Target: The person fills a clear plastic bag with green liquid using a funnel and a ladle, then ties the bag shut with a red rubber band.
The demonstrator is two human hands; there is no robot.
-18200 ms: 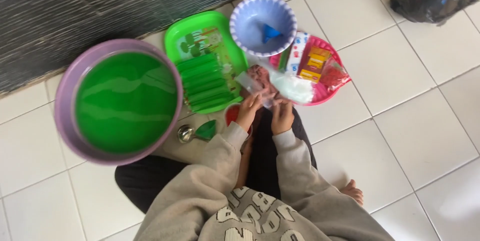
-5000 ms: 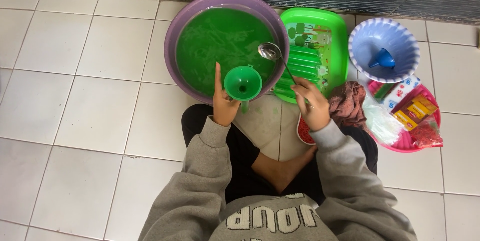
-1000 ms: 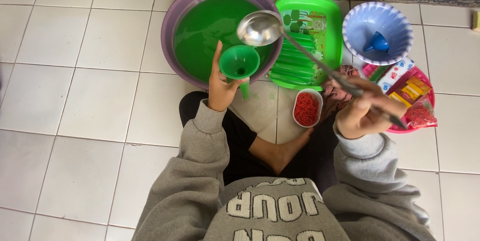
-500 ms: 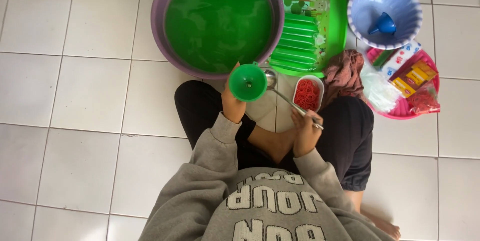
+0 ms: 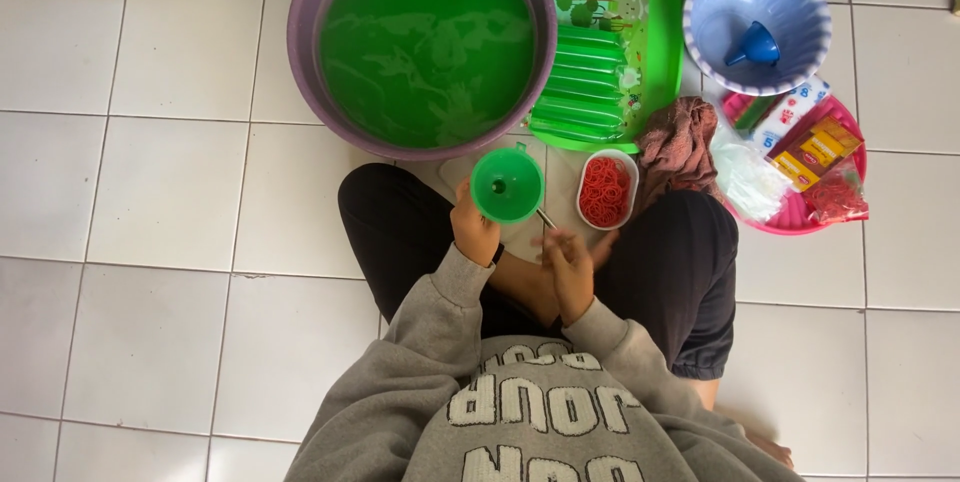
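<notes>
Left hand (image 5: 472, 232) grip held the green funnel (image 5: 507, 185) upright, just below the purple basin (image 5: 300, 32) of green liquid. Right hand (image 5: 570, 264) pinched a thin handle; ladle bowl, raised a sec ago, now hidden under funnel.

The round purple plastic basin (image 5: 300, 52) is cut off by the picture's top edge, and the thin metal ladle handle (image 5: 547, 220) vanishes behind the green plastic funnel (image 5: 507, 185), its bowl hidden.

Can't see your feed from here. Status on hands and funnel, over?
Left hand grips green funnel, upright over lap. Right hand pinches thin metal handle beside it. Basin of green liquid just ahead, nothing between.
</notes>
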